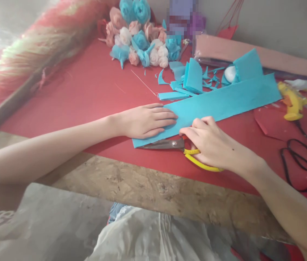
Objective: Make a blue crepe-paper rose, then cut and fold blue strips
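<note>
A long blue strip of what looks like crepe paper (218,99) lies slantwise across the red table covering. My left hand (149,121) rests flat on its near-left end, fingers stretched out. In my right hand (210,141) is a pair of scissors (164,144) with yellow handles, held by the loops. The blades point left along the strip's front edge, by its lower left corner, and appear closed or nearly so. Some of the handle is hidden behind my fingers. Just beyond the strip are a folded blue piece (193,75) and several blue scraps (173,95).
Paper roses (139,40) in blue, pink and white cluster at the back. A white ball (230,74) sits by the blue paper. To the right are a yellow glue gun (291,101) and its black cord (302,156). A pink packet (256,54) lies along the wall.
</note>
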The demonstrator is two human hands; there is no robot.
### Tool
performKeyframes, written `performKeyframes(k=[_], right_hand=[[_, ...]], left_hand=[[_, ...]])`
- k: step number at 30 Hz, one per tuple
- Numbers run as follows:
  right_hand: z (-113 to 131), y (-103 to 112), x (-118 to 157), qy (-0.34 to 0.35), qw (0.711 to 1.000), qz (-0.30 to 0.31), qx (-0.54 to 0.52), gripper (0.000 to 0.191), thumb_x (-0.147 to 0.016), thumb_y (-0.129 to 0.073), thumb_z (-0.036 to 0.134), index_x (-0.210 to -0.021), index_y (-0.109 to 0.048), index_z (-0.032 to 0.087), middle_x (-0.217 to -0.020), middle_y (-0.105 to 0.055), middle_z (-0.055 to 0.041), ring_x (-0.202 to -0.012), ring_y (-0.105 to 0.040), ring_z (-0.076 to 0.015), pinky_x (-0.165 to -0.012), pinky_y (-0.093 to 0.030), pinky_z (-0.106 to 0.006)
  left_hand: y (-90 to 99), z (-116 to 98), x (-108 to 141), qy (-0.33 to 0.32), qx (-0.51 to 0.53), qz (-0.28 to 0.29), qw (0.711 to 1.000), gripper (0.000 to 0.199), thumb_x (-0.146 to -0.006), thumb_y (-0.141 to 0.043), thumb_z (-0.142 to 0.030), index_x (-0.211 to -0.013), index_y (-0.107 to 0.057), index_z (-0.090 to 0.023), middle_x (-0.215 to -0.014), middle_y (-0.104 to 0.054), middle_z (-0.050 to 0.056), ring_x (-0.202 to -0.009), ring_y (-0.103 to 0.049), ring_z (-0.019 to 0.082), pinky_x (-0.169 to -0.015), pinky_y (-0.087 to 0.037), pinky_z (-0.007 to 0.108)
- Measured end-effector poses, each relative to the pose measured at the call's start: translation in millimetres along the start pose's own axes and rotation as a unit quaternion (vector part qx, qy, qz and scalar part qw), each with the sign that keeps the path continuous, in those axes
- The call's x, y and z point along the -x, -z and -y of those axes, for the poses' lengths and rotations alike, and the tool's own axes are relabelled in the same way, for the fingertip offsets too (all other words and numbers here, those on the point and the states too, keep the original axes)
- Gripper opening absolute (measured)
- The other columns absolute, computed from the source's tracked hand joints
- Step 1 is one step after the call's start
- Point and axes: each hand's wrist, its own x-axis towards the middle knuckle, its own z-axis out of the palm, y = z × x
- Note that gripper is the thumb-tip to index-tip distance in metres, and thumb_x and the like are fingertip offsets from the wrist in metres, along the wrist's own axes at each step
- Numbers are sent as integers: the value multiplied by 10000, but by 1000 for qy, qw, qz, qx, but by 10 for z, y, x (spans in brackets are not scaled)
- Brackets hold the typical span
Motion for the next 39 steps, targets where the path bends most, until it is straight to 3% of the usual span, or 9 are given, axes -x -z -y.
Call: performKeyframes(k=[8, 14, 22, 29, 39], right_hand=[[25, 67, -13, 75, 995, -56, 29, 279, -605, -491, -14, -820, -594, 133, -676, -514, -38, -708, -445, -209, -701, -293, -334], [133, 50, 46, 41, 996, -21, 82, 212, -718, -532, 106, -924, -577, 128, -805, -621, -77, -784, -474, -246, -735, -280, -375], [202, 37, -43, 39, 995, -21, 84, 176, -741, -533, 144, -911, -574, 125, -771, -586, -72, -790, -461, -249, -726, -275, -378], [121, 4, -135, 78, 990, -65, 102, 200, -734, -494, 39, -883, -590, 132, -735, -564, -51, -776, -440, -234, -703, -269, -356], [92, 36, -118, 112, 982, -122, 88, 232, -696, -458, -22, -796, -598, 135, -631, -515, -23, -704, -439, -208, -693, -281, -335]], left_hand=[[-3, 6, -4, -3, -3, 3, 1000, 453, -967, -270, -301, -1336, -453, -112, -1417, -470, 163, -1317, -426, 263, -1106, -306, 429], [3, 3, -7, 5, 6, 5, 1000, 446, -965, -272, -296, -1338, -453, -132, -1412, -478, 157, -1318, -428, 257, -1107, -309, 434], [2, 2, -7, 2, 6, 4, 1000, 456, -965, -266, -295, -1332, -459, -107, -1405, -480, 173, -1310, -435, 271, -1101, -315, 443], [-14, 15, 1, 0, 5, 3, 1000, 452, -963, -267, -303, -1342, -445, -133, -1409, -478, 161, -1320, -424, 265, -1105, -309, 438], [-21, 14, -7, -20, -12, -13, 1000, 475, -970, -243, -298, -1312, -474, -62, -1376, -499, 195, -1288, -454, 290, -1086, -328, 444]])
